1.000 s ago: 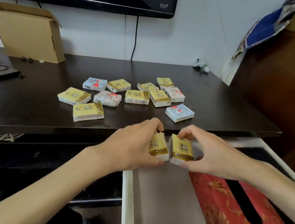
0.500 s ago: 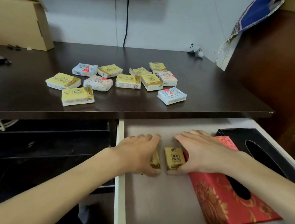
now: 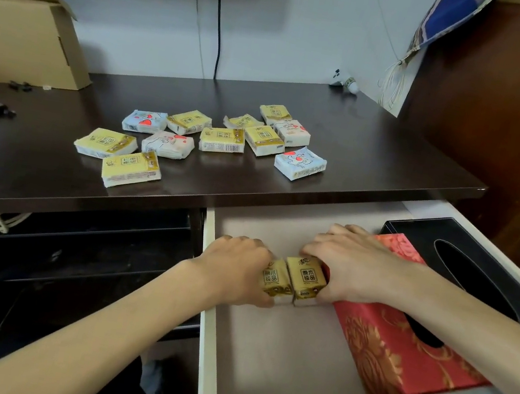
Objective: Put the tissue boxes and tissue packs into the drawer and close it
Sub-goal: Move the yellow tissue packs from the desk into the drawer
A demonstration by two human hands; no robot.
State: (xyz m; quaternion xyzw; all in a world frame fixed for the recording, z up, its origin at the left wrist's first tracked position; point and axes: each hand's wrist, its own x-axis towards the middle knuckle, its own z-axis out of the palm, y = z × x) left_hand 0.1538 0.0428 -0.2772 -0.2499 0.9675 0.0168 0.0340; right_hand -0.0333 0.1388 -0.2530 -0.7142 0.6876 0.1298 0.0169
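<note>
The bench [image 3: 362, 152] bears eleven loose packs [image 3: 221, 140]. In the open drawer [image 3: 257, 368] lie a black box [image 3: 418, 230] and red box [image 3: 397, 357]. Left hand [image 3: 233, 268] and right hand [image 3: 353, 267] each grip one yellow pack [image 3: 305, 278] (side by side, beside the red box). Next, I judge: release, fetch more.

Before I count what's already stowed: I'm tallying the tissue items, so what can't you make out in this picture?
All in the head view:
- Left yellow pack: largely covered by the left hand.
- Black tissue box: partly hidden by the right forearm and red tissue box.
- Drawer back end: hidden under the tabletop.
- Cardboard box: contents not visible.
- Printing on the tabletop packs: too small.
</note>
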